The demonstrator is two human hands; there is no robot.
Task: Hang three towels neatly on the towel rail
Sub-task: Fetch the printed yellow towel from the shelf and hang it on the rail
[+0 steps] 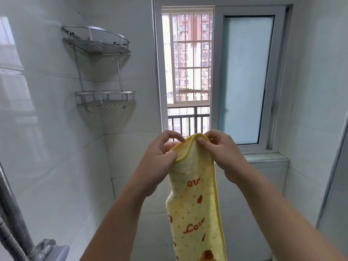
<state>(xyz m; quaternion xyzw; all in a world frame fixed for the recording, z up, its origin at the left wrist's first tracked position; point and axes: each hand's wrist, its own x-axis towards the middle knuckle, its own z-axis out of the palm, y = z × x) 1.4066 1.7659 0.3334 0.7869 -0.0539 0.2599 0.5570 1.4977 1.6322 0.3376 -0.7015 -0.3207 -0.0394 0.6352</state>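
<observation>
Head view: just below the middle of the frame, both hands meet at the top edge of a yellow towel (194, 204). The left hand (160, 153) pinches the hem on the towel's left side, with the thumb on the near face and the fingers curled over the top. The right hand (220, 149) pinches the hem on the right side, thumb pressed flat on the cloth and fingers curled behind it. The two grips sit close together, so the hem rises in a small hump between them.

From the hands the towel hangs straight down in a narrow fold between the two bare forearms and runs out of the bottom edge of the frame. It is pale yellow with small dots, orange shapes and the word "Love" in orange, and a plain yellow border runs down its right edge.

Behind the hands, from the centre to the upper right of the frame, stands a window (215, 53). Its left half shows metal bars and apartment blocks outside; its right half is a frosted pane (246, 78). A white sill (267, 159) lies under it at mid right.

In the upper left, a two-tier metal corner rack (99, 48) is fixed where two white tiled walls (47, 129) meet. In the lower left corner, a metal shower pipe (11, 200) and a ribbed hose (9, 240) rise from a chrome fitting (47, 247).
</observation>
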